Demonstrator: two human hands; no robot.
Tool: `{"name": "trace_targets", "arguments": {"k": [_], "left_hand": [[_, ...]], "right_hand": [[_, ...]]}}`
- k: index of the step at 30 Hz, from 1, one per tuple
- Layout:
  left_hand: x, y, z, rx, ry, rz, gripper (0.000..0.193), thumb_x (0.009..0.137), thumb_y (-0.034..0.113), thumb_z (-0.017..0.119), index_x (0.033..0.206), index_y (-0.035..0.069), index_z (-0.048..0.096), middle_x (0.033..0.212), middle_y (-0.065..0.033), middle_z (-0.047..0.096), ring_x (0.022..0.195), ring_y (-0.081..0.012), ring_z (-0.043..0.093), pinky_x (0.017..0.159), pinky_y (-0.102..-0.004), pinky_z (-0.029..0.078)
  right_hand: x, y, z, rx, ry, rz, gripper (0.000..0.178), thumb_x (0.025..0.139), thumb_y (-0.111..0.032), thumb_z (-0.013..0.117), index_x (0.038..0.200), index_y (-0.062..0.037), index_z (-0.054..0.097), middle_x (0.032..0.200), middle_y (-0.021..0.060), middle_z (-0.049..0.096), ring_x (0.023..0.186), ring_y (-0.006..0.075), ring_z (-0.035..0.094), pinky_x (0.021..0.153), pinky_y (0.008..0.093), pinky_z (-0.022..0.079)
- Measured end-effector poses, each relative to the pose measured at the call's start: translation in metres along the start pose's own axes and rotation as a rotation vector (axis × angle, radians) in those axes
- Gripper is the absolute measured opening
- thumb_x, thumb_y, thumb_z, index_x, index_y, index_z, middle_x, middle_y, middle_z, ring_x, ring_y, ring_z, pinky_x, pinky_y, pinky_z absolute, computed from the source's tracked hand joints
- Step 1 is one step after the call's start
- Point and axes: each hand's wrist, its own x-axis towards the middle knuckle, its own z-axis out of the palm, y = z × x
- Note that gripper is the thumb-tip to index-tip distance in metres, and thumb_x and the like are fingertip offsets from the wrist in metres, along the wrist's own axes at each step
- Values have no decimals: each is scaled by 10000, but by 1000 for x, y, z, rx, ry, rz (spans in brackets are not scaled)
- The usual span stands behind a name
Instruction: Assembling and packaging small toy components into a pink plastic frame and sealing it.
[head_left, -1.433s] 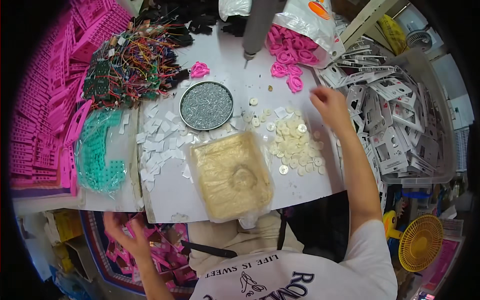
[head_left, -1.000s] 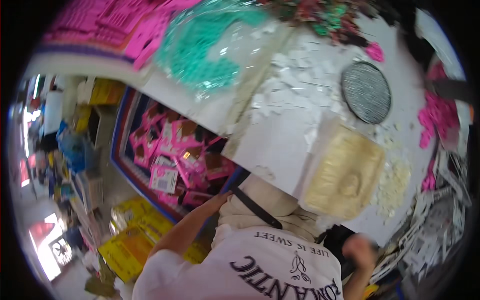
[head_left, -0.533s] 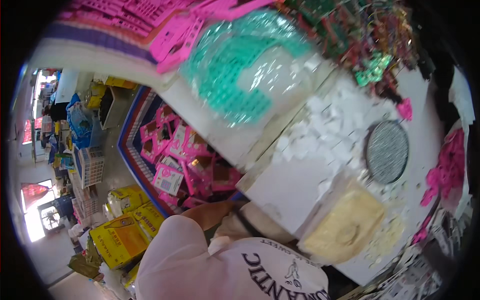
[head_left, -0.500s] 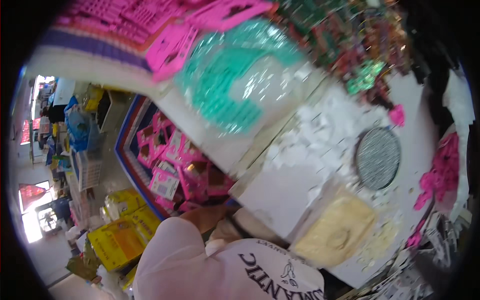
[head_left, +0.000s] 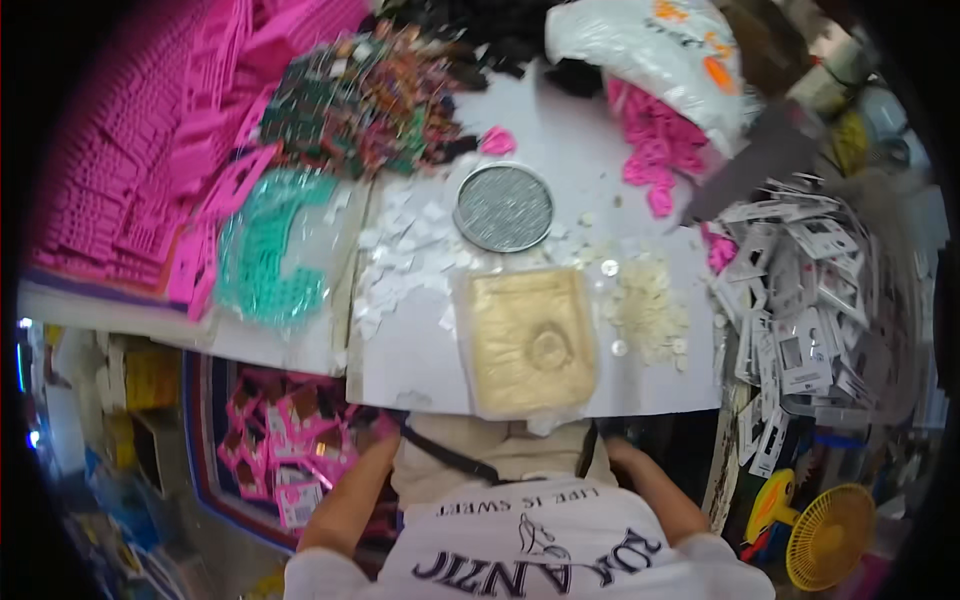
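Observation:
My left forearm runs down beside my lap, and my left hand (head_left: 378, 434) is a blur near the table's front edge, next to pink carded packs (head_left: 275, 425) in a blue-rimmed crate. What it holds, if anything, cannot be made out. My right hand (head_left: 622, 455) is low by my right hip, its fingers lost in shadow under the table edge. On the table (head_left: 410, 385) before me lies a clear bag with a pale yellow block (head_left: 530, 340) inside. Behind it stands a round tin (head_left: 504, 207) of small silvery pieces.
White paper bits (head_left: 400, 245) and pale discs (head_left: 650, 310) lie scattered. Left are pink plastic frames (head_left: 120, 190) and a bag of teal parts (head_left: 270, 250). Behind sits a heap of coloured packets (head_left: 370, 100). Right are a white sack (head_left: 650, 50), white cards (head_left: 800, 290) and a yellow fan (head_left: 830, 535).
My view has swung round to the right and levelled, so the table now lies straight ahead. Both forearms now show at my sides. The things on the table look unmoved.

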Motion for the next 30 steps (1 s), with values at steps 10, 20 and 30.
{"name": "trace_targets", "arguments": {"k": [10,20,30], "left_hand": [[-97,32,-25,36,445,730,347,971,287,615,1229,56,608,1100,-84,688,969,-198,654,804,-342,545],[-223,64,116,831,702,1375,217,952,70,622,1150,-17,634,1040,-99,676,949,-158,647,825,-316,527],[-159,94,299,812,-373,699,205,972,164,641,1095,0,631,815,-75,681,664,-151,633,582,-291,486]], "right_hand": [[-125,-276,-166,-291,909,-1063,296,848,-256,732,1011,-12,702,910,151,724,839,303,704,771,375,540],[-85,-336,-183,-293,835,-982,432,918,-240,668,1274,-2,608,902,156,692,753,270,687,701,389,547],[-177,-289,12,-320,610,-1578,273,870,-119,729,1134,-50,718,920,103,682,707,255,661,628,305,526]]}}
